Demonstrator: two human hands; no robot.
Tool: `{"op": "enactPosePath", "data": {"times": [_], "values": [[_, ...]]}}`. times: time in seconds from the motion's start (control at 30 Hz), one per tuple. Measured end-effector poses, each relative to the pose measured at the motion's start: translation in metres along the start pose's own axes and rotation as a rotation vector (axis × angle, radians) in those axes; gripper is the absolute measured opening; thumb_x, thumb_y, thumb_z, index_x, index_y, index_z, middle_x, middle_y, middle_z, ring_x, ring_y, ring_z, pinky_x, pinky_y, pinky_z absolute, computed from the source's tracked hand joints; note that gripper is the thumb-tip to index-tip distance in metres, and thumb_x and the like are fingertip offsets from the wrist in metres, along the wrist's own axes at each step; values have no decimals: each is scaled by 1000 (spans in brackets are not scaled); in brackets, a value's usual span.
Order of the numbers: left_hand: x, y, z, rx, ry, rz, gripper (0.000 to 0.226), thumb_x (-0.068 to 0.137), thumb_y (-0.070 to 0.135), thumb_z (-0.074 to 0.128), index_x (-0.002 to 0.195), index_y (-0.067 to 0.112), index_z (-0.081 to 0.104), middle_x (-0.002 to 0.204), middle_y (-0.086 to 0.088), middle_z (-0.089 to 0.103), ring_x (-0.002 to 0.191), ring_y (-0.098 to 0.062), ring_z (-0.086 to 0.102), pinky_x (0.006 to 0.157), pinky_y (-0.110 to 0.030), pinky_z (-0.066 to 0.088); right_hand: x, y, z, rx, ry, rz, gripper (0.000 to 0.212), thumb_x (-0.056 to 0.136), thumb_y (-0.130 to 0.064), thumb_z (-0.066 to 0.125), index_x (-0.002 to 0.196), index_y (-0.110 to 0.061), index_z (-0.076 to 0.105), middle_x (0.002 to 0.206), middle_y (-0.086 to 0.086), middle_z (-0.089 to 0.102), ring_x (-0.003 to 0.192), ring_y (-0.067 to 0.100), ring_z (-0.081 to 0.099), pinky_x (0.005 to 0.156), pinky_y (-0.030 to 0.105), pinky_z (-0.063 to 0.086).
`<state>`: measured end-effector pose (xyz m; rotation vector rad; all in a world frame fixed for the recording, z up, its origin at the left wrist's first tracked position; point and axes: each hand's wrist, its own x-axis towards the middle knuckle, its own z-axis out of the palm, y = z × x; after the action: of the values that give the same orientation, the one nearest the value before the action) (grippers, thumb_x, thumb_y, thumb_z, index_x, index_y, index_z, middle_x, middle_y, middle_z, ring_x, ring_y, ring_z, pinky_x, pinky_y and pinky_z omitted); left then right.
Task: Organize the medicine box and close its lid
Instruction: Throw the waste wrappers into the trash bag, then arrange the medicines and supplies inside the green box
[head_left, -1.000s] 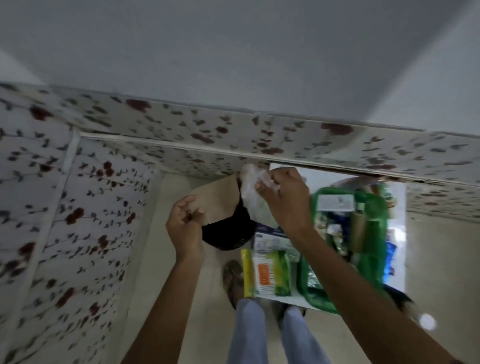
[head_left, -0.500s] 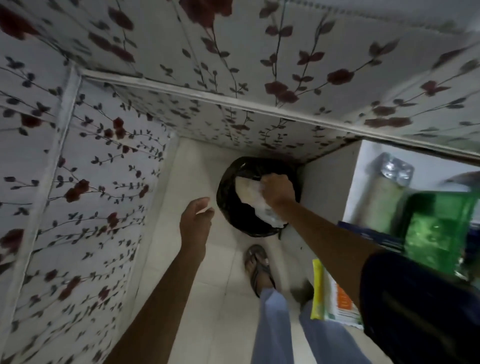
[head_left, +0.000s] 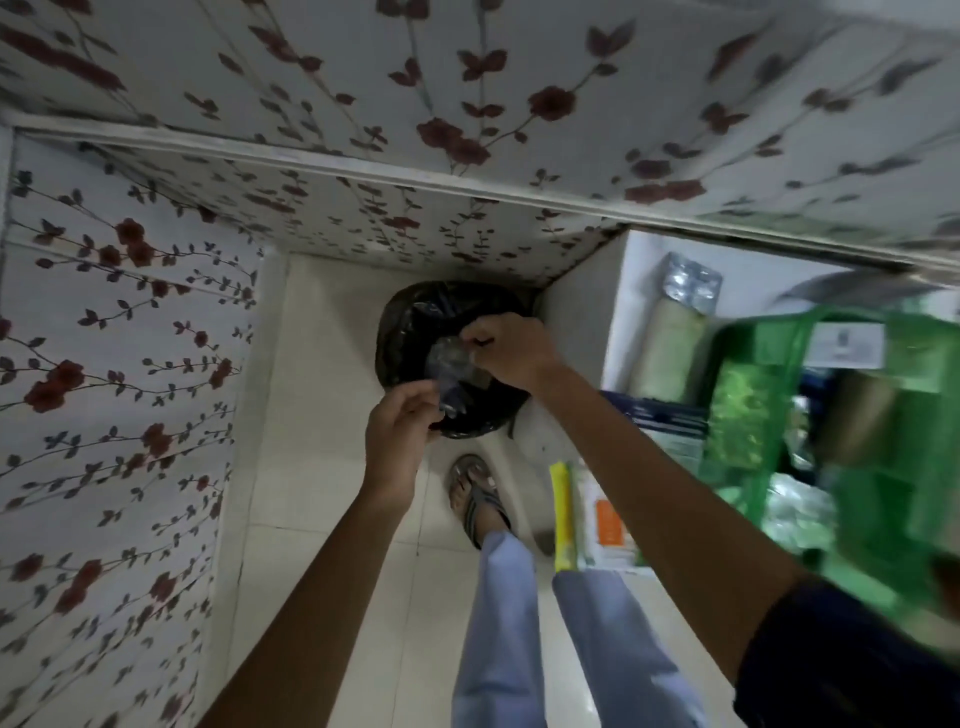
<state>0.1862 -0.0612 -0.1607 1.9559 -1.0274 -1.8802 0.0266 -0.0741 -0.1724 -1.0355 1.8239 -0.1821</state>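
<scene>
You pinch a crumpled clear wrapper (head_left: 451, 370) between both hands, left hand (head_left: 399, 436) at its near edge, right hand (head_left: 511, 353) at its far edge, directly over the black-lined bin (head_left: 415, 322), evidently to discard waste. Both arms reach forward and down. The open green medicine box (head_left: 831, 415) sits on the white shelf (head_left: 639, 270) at right, lid unclosed.

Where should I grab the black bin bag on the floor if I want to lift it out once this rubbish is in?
Probably by the rim of the black bin bag, coming from above. Its mouth faces up and stands open, and the far-left edge is bare. The near edge is taken up by the left hand and the right hand, both pinching a clear plastic scrap over the opening.
</scene>
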Motion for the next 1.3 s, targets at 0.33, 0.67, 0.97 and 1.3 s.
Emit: {"op": "enactPosePath", "data": {"times": [0.33,0.67,0.97,1.3], "values": [[-96,-12,84,402,-154,50,46,78,16,70,120,6,53,114,-10,61,107,-27,58,95,-41,48,-207,42,-131,760,306,-62,24,86,-1,56,86,-23,66,82,6,65,76,16,61,81,31,51],[-124,-34,121,208,-38,-18,48,62,14,84,104,0,63,105,-22,70,97,-36,67,89,-54,52,-256,99,-134,786,291,-41,22,87,-1,54,90,-20,66,83,7,64,79,17,59,76,24,50],[-129,-40,120,222,15,53,34,71,10,76,102,4,65,105,-20,70,97,-34,66,91,-53,51,-178,60,-111,-210,198,-347,33,86,-6,51,117,-11,61,116,15,66,107,30,59,91,36,48],[-138,-49,114,132,-16,59,33,75,-7,67,107,0,61,111,-25,66,101,-39,63,92,-52,51,-126,57,-80,-893,-19,-350,28,85,-12,54,112,-7,54,123,18,51,120,36,39,95,44,36]]}}
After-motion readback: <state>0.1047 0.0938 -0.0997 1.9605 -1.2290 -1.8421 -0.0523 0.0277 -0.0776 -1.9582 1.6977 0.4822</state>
